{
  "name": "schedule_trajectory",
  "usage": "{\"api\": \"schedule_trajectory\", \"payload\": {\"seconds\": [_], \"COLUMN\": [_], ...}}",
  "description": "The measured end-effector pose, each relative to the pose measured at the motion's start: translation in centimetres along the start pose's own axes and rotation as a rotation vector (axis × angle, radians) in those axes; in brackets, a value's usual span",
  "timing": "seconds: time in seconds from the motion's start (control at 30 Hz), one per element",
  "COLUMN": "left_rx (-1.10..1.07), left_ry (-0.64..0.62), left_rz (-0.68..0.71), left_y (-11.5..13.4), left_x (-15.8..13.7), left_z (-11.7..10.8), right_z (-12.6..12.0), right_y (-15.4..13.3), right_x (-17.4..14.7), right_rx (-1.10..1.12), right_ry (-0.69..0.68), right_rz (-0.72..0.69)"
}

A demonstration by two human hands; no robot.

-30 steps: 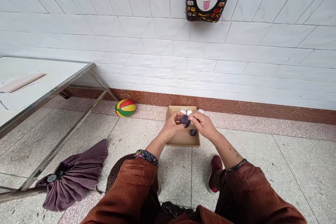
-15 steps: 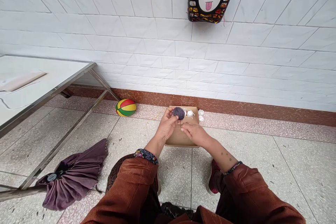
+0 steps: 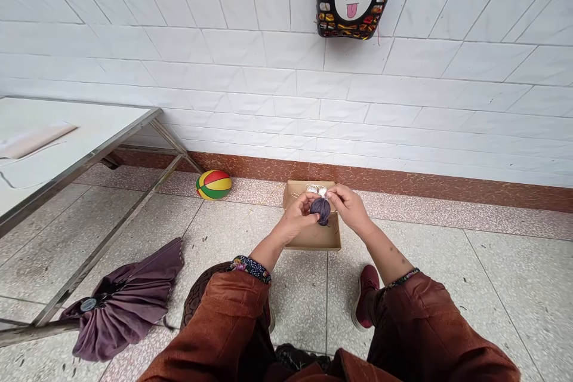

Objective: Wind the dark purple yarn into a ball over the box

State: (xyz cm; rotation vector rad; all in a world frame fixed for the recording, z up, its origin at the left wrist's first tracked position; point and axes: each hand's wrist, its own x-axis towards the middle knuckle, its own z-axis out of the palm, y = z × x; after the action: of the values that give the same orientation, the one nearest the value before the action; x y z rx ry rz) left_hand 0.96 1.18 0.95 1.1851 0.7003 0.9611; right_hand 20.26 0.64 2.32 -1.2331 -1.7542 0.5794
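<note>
My left hand (image 3: 293, 219) is closed round a dark purple-grey ball of yarn (image 3: 320, 210), thumb at its lower edge. Just above and right of the ball, my right hand (image 3: 353, 209) pinches with thumb and forefinger at the yarn strand, which is too thin to make out clearly. Both hands are over an open cardboard box (image 3: 313, 242) on the floor. Small white balls (image 3: 322, 191) and white thread show at the box's far part, partly hidden by the yarn and fingers.
A striped ball (image 3: 213, 184) rests by the wall, near the leg of a white-topped table (image 3: 89, 125). A folded purple umbrella (image 3: 129, 301) lies at the left. On the tiled wall hangs a black basket (image 3: 320, 6) with a winking face. My shoe (image 3: 367, 295) is below the box.
My right hand has moved up and to the right, from below the yarn ball to beside its top. My left hand has shifted the ball right and slightly down.
</note>
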Motion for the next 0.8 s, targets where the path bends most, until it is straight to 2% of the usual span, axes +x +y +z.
{"api": "schedule_trajectory", "payload": {"seconds": [0.07,0.13,0.27,0.37,0.47,0.53,0.63,0.8], "left_rx": [-0.101,-0.218,-0.359,-0.387,-0.364,-0.321,-0.226,-0.071], "left_ry": [-0.026,-0.012,0.138,0.263,0.347,0.387,0.394,0.278], "left_rz": [0.015,0.034,0.05,0.054,0.057,0.054,0.028,-0.009], "left_y": [0.1,0.3,0.5,0.3,-0.1,-0.4,-0.6,-0.6], "left_x": [-0.1,0.0,0.5,0.8,1.1,1.2,1.1,0.7], "left_z": [0.0,0.0,-0.5,-1.1,-1.7,-1.8,-1.7,-0.7], "right_z": [0.6,1.3,3.1,4.3,4.8,4.5,3.3,0.6], "right_y": [1.2,2.0,2.3,1.2,-0.4,-1.6,-3.1,-3.1], "right_x": [0.0,-0.2,-1.2,-2.3,-3.3,-3.6,-3.4,-1.5], "right_rx": [-0.028,-0.051,-0.112,-0.192,-0.245,-0.231,-0.127,0.04], "right_ry": [0.03,0.005,-0.161,-0.339,-0.501,-0.557,-0.513,-0.147], "right_rz": [0.058,0.117,0.157,0.084,-0.067,-0.169,-0.245,-0.148]}}
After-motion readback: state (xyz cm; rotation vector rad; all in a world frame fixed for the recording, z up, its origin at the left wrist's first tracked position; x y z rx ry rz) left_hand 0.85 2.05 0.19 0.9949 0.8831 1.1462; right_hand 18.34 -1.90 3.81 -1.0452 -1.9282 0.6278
